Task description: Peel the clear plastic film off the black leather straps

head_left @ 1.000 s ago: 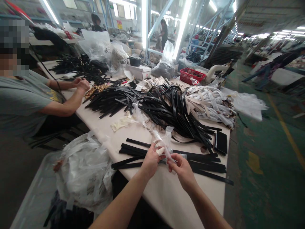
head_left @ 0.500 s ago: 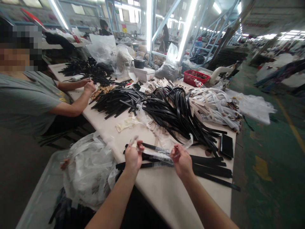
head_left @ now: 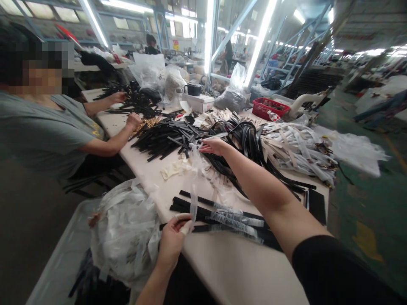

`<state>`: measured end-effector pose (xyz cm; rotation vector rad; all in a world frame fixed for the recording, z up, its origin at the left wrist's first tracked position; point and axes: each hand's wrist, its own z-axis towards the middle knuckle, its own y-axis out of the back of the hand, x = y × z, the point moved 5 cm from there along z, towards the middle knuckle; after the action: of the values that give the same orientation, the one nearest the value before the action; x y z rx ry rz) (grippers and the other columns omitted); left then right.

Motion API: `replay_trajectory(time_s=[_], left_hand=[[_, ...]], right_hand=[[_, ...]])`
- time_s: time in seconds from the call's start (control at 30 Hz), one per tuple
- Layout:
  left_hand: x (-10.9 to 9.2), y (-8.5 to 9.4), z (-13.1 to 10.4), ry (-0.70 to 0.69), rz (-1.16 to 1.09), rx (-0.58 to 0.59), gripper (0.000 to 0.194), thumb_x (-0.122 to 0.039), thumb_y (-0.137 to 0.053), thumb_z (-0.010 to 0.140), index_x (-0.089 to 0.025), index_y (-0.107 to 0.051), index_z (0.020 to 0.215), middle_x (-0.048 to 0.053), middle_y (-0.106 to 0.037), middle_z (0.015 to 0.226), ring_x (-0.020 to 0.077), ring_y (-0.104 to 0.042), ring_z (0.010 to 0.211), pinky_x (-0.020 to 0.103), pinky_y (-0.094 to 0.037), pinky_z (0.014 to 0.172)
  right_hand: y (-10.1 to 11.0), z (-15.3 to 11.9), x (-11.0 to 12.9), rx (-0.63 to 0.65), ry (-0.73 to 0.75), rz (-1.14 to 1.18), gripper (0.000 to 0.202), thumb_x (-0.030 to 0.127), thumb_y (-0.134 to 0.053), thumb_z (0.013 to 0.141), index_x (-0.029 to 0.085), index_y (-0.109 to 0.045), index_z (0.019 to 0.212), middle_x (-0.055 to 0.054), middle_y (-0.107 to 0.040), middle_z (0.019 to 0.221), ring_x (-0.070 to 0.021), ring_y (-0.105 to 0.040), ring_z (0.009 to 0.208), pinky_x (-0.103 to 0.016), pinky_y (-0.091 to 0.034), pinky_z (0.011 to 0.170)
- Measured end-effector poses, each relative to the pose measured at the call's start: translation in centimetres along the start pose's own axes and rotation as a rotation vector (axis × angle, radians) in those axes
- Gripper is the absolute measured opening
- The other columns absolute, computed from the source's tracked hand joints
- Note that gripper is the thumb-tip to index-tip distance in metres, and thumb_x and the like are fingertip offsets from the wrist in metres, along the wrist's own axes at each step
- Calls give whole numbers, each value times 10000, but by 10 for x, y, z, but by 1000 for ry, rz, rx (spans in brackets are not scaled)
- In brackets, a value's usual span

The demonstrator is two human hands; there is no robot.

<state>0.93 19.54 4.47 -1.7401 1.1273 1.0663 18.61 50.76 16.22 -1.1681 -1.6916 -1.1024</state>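
My left hand [head_left: 177, 226], with white wrapping on its fingers, is closed near the table's front edge. It pinches the lower end of a clear plastic strip [head_left: 194, 186] that runs up toward the middle of the table. My right hand [head_left: 213, 146] is stretched out over the piles, its fingers extended beside the strip's upper end; I cannot make out a grip on it. Between my arms lie several black straps [head_left: 203, 214], with clear plastic wrap [head_left: 233, 221] around their middles. A heap of long black straps [head_left: 244, 140] lies partly behind my right forearm.
Short black strips [head_left: 165, 137] and gold-coloured hardware [head_left: 148, 125] lie near a co-worker's hands [head_left: 133, 120]. White-wrapped straps [head_left: 295, 148] and a red basket [head_left: 270, 109] are at the right. A bag of plastic [head_left: 122, 228] stands left of the table.
My right hand has moved away from the wrapped straps, forward and left to the piles. My left hand has come down nearer the table edge. The co-worker's hands have moved apart.
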Motion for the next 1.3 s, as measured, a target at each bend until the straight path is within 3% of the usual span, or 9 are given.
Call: replay_trajectory(time_s=[0.17,0.43,0.6,0.7,0.9,0.97,1.07,1.17,1.3], left_hand=[[8,-16,7,100,-215,-23,361,-154,-817,643,-173,-701,984,52,-740,929,157,-687,818,290,-575,784],[20,-44,8,247,-234,107,246,-250,-783,699,-102,-739,890,86,-746,829,147,-678,696,241,-554,660],[23,-63,7,205,-191,73,516,-137,-872,619,-135,-659,1089,55,-737,797,150,-692,655,255,-581,655],[25,-67,2,250,-235,62,443,-147,-845,692,-132,-639,1084,75,-741,802,143,-698,657,225,-574,639],[33,-93,-16,434,-322,217,220,-311,-757,820,-141,-644,902,153,-745,1001,220,-734,842,313,-597,730],[38,-105,-23,450,-328,282,232,-327,-760,814,-155,-640,913,159,-730,1092,249,-728,925,350,-595,766],[44,-118,-30,405,-280,315,249,-314,-804,766,-143,-659,874,138,-737,1034,208,-721,867,285,-579,724],[46,-120,-30,332,-230,278,281,-312,-838,721,-118,-698,868,103,-734,890,135,-676,701,211,-538,618],[42,-112,-21,286,-261,188,321,-332,-866,681,-92,-719,836,85,-719,791,103,-620,592,201,-511,550]], right_hand=[[1,-5,-29,-33,-111,-442,308,314,-639,944,137,-613,1195,-96,-635,1202,-223,-651,1019,-416,-563,862],[65,-113,-123,-183,-166,-804,119,167,-713,818,85,-700,905,-218,-696,1095,-331,-639,1106,-413,-479,922],[67,-171,-106,-109,-65,-721,134,186,-563,888,133,-652,974,-90,-745,806,-171,-719,689,-235,-494,644],[63,-235,-101,-17,-1,-561,203,240,-503,924,179,-561,1109,-15,-724,757,-124,-679,528,-204,-485,531],[18,-349,-175,280,-183,-75,232,218,-584,823,209,-550,1052,-8,-710,781,-170,-717,635,-228,-523,550],[0,-350,-202,323,-255,-7,274,285,-633,822,207,-599,1082,-34,-724,855,-185,-720,762,-232,-530,601],[-5,-313,-221,53,-286,228,354,489,-581,877,201,-626,1079,-75,-712,985,-191,-707,813,-263,-543,617],[-1,-267,-219,-168,-254,349,406,546,-560,877,191,-581,1072,-34,-685,806,-148,-656,579,-262,-524,534],[1,-243,-204,-211,-174,367,389,476,-590,849,188,-527,1104,44,-612,603,-120,-545,393,-217,-434,412]])
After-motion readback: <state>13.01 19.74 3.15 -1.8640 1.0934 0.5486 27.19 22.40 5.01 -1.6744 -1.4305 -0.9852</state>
